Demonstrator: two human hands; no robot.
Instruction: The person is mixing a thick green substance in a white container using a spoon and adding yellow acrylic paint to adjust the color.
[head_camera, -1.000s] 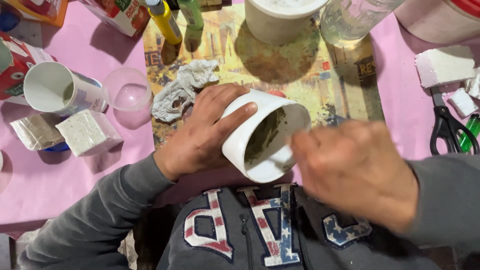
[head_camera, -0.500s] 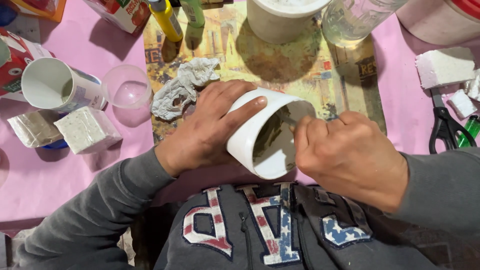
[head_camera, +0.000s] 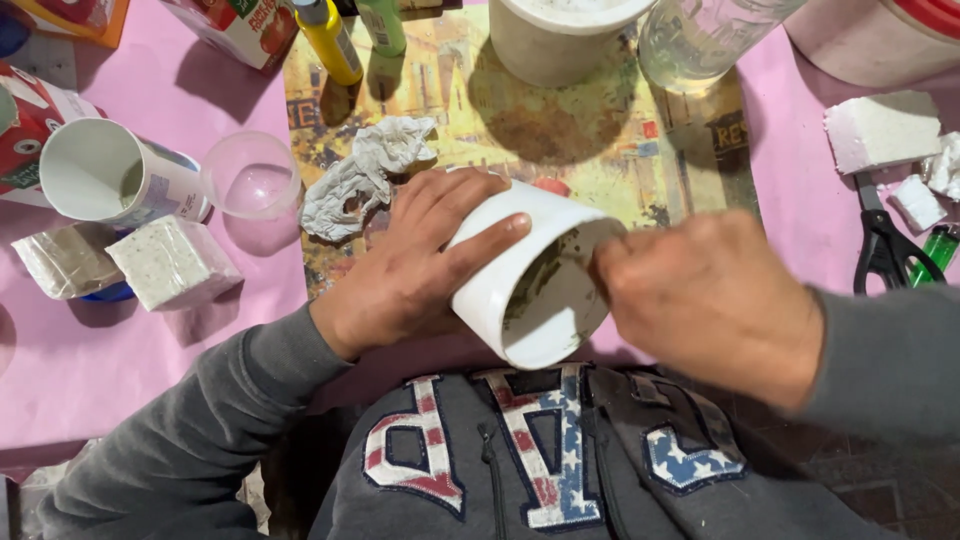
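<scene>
Nearest the camera, a grey hooded top with stitched letters is filling the bottom of the view, and both sleeved arms are reaching forward from it. The left hand (head_camera: 420, 270) is gripping a white cup (head_camera: 525, 285) from the side, fingers wrapping over its wall and the forefinger lying along the top. The cup is tipping toward the person — its mouth is facing the camera, showing a greenish-brown smear inside. It is being held just above the near edge of the counter (head_camera: 120, 390), over a worn printed mat (head_camera: 600, 140). The right hand (head_camera: 715, 300) is blurring at the cup's rim, fingers curled and pressing against the lip; whether it is pinching anything I cannot tell.

Just beyond the left hand, a crumpled tissue (head_camera: 365, 170) is lying on the mat. To the left, on the pink counter, a speckled white block (head_camera: 172, 262) is sitting beside a foil-wrapped lump (head_camera: 65, 260), with a paper cup on its side (head_camera: 115, 180) and a clear plastic cup (head_camera: 250, 178) behind them. To the right, black scissors (head_camera: 885, 245) are lying near white foam pieces (head_camera: 885, 130).

Farthest off — a yellow bottle (head_camera: 328, 40), a green bottle (head_camera: 382, 25), a white tub (head_camera: 555, 40) and a glass jar (head_camera: 700, 40) are standing along the mat's far edge.
</scene>
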